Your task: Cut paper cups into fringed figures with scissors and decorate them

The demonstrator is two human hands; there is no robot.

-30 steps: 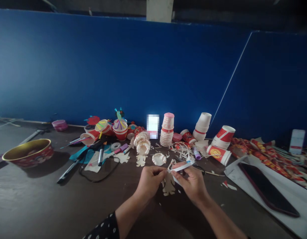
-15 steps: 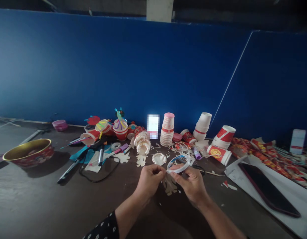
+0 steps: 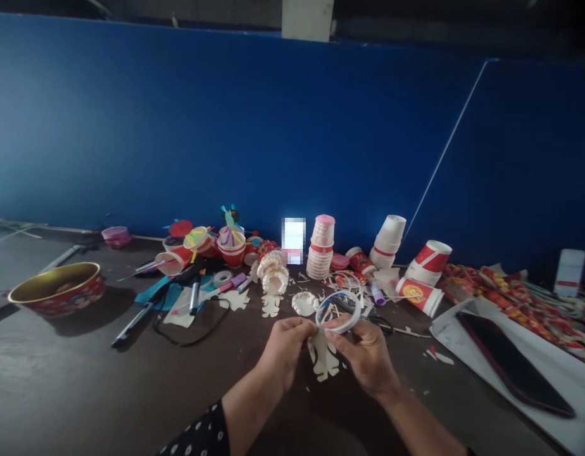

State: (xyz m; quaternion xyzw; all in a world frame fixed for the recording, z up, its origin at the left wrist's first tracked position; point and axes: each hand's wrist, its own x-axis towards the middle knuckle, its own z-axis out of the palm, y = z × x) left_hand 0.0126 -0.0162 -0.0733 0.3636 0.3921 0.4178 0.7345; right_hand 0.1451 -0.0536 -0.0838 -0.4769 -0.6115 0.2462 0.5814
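Note:
My right hand (image 3: 368,354) is closed round the near side of a white roll of tape (image 3: 351,322), thumb on top, and tilts it above the table. My left hand (image 3: 287,348) is closed in a pinch at the roll's left edge, where the tape end seems to be; the fingertips hide it. Just beneath the hands lies a pale paper cut-out (image 3: 325,362) with notched ends. Beyond the roll sits a small white cup base (image 3: 304,304) with a cut, curled rim.
Paper scraps litter the table (image 3: 169,392). Behind stand a stack of paper cups (image 3: 321,256), curled cut cups (image 3: 273,275) and a lit phone (image 3: 293,240). A gold-rimmed bowl (image 3: 59,301) and a marker (image 3: 194,296) are left; a dark phone (image 3: 513,364) on white card (image 3: 447,320) is right.
The roll of tape has tilted up a little, and the paper cut-out below shows more. Both hands keep their grip; the whole view has shifted slightly.

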